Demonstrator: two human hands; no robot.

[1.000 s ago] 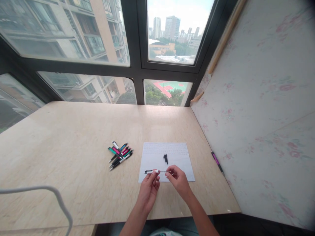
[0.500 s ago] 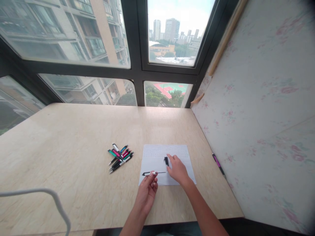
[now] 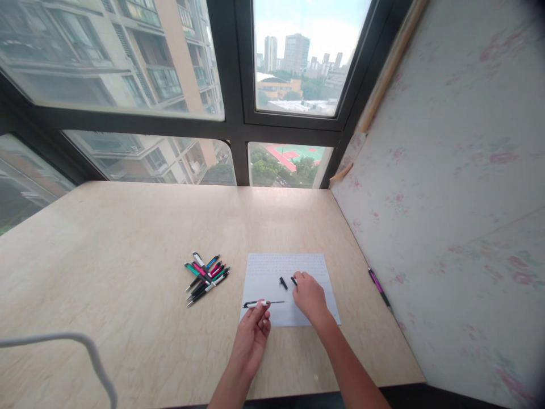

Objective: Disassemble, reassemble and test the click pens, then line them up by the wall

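Note:
Over the lower left of the lined paper (image 3: 272,264), my left hand (image 3: 254,329) pinches the white and black upper half of a pen (image 3: 251,304). A thin dark refill (image 3: 277,302) sticks out of it to the right. My right hand (image 3: 310,295) has its fingers closed on a black pen piece (image 3: 293,280), most of which the fingers hide. Just left of that hand, a second short black pen piece (image 3: 283,283) lies on the paper.
A pile of several click pens (image 3: 208,278) in mixed colours lies left of the paper. By the papered wall rests a purple and black pen (image 3: 378,288). A grey cable or tube (image 3: 91,352) curves over the table's left front corner. Windows (image 3: 238,125) stand behind the table.
My right hand has closed on one black piece and drawn it slightly right, apart from the other piece. My left hand still holds the pen half, nearly in place.

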